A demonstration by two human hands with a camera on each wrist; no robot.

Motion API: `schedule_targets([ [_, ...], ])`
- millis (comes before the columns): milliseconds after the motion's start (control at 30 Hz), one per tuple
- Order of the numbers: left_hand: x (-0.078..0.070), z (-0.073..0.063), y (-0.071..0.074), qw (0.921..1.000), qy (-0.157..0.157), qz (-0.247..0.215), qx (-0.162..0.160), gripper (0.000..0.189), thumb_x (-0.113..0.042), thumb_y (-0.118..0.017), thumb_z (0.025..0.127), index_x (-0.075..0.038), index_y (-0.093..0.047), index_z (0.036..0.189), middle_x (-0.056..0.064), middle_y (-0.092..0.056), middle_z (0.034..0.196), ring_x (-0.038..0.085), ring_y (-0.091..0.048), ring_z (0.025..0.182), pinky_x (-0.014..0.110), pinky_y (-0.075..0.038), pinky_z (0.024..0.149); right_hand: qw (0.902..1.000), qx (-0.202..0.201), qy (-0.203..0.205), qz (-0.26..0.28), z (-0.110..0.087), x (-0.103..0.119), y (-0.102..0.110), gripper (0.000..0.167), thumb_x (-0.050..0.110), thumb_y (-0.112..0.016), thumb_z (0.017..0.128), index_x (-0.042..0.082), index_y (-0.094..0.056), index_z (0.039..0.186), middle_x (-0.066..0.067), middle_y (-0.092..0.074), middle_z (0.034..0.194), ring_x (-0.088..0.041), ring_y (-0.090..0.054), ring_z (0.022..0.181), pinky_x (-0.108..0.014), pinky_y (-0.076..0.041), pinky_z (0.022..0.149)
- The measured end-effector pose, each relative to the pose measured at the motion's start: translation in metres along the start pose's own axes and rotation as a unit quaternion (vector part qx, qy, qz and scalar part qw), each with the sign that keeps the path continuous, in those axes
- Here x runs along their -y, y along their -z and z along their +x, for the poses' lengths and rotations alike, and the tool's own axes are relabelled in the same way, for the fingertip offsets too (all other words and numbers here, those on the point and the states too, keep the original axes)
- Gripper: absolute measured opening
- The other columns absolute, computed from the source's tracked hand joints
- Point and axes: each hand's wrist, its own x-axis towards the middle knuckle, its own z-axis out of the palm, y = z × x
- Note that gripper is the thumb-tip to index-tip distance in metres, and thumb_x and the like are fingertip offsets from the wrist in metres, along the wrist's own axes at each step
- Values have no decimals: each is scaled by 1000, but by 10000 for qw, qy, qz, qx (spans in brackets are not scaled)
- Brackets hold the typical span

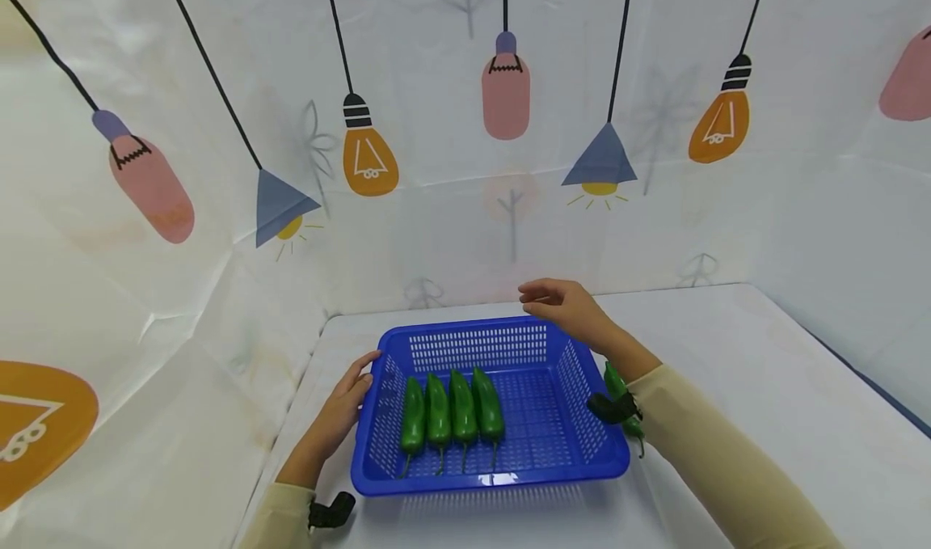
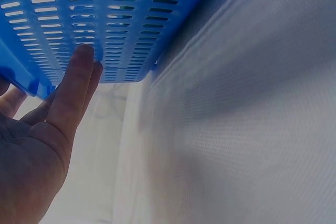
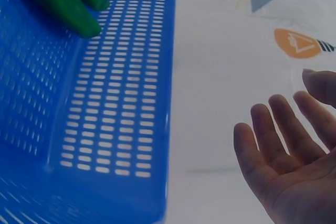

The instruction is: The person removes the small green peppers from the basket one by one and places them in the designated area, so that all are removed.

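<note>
A blue plastic basket (image 1: 502,484) with slotted walls stands on the white table. Several long green chili peppers (image 1: 438,411) lie side by side in its left half, stems toward the near side. My left hand (image 1: 336,411) is at the basket's left side, with fingertips at the rim. In the left wrist view, straight fingers (image 2: 73,93) rest against the slotted outer wall. Raised over the basket's far right corner, my right hand (image 1: 567,306) holds nothing, its fingers loosely bent. Outside the basket's right wall lies more green chili pepper (image 1: 615,381), partly hidden by the right wrist.
The white-covered table (image 1: 735,355) extends to the right of the basket. Behind and to the left hang white cloth walls (image 1: 436,242) printed with lamps and bulbs. Each wrist wears a black strap (image 1: 330,510).
</note>
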Motion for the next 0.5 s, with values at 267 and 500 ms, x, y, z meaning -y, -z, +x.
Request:
schedule_targets([
  [267, 1, -1, 0, 10000, -7, -21, -6, 45, -22, -34, 112, -16, -32, 157, 28, -47, 143, 34, -61, 110, 40, -54, 84, 9998, 186, 31, 6, 6, -7, -14, 37, 14, -64, 100, -3, -61, 134, -22, -65, 126, -37, -63, 116, -50, -51, 96],
  [500, 0, -1, 0, 9999, -50, 93, -23, 45, -24, -34, 113, -17, -32, 157, 27, -47, 144, 35, -61, 112, 42, -53, 87, 9993, 361, -12, -94, 13, -6, -21, 38, 15, -65, 100, -1, -62, 134, -19, -66, 126, -35, -63, 116, -47, -52, 94],
])
